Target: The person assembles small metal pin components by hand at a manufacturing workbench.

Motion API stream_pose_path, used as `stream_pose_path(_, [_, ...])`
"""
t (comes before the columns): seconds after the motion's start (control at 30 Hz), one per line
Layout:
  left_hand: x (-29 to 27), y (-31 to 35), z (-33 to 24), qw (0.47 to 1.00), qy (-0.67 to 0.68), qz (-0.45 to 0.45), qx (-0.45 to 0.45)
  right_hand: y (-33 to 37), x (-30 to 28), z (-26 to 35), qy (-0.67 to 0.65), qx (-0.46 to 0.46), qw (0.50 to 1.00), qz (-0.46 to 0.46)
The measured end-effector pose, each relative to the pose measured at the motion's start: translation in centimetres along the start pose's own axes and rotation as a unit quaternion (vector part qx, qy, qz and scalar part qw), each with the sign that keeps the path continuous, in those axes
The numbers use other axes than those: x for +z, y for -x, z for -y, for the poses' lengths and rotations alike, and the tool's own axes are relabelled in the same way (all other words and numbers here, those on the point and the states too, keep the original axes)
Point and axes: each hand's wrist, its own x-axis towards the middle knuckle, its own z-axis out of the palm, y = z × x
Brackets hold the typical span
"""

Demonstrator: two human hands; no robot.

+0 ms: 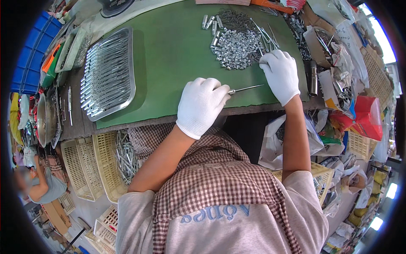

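Note:
My left hand (202, 103), in a white knitted glove, is closed around a slender metal rod (247, 88). The rod's thin, pointed end sticks out to the right, and a thicker collar shows at my fingertips; my fingers hide the rest. To the right, my gloved right hand (281, 75) is closed with its fingertips down at the edge of a pile of small shiny metal pieces (237, 48). What those fingers pinch is hidden. Several thin metal rods (270, 37) lie just beyond that hand. Short metal cylinders (214, 27) lie left of the pile.
A metal tray (132, 72) full of slender metal rods (109, 70) sits on the green mat (169, 55) at left. Dark thin pins (237, 20) lie behind the pile. Boxes and bags crowd the right; plastic baskets (103, 158) stand below the table. A person (44, 182) is far left.

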Motion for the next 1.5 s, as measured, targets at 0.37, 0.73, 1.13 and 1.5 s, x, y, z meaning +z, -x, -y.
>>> stream_pose_path(0.37, [-0.2,-0.1,0.1,1.000,0.008,0.012,-0.006,3.6,-0.7,7.2,-0.154,-0.048,0.987,0.020])
stream_pose_path(0.73, [0.0,0.0,0.1,1.000,0.026,0.000,-0.004,3.2,0.4,7.9,-0.130,-0.058,0.989,-0.041])
stream_pose_path(1.13, [0.2,0.2,0.2,1.000,0.010,-0.017,-0.002,6.3,-4.8,-4.9,0.249,0.242,0.935,-0.068])
stream_pose_path(1.5, [-0.2,0.2,0.2,1.000,0.010,0.000,-0.009,8.2,-4.0,6.5,-0.008,0.007,0.998,0.062])
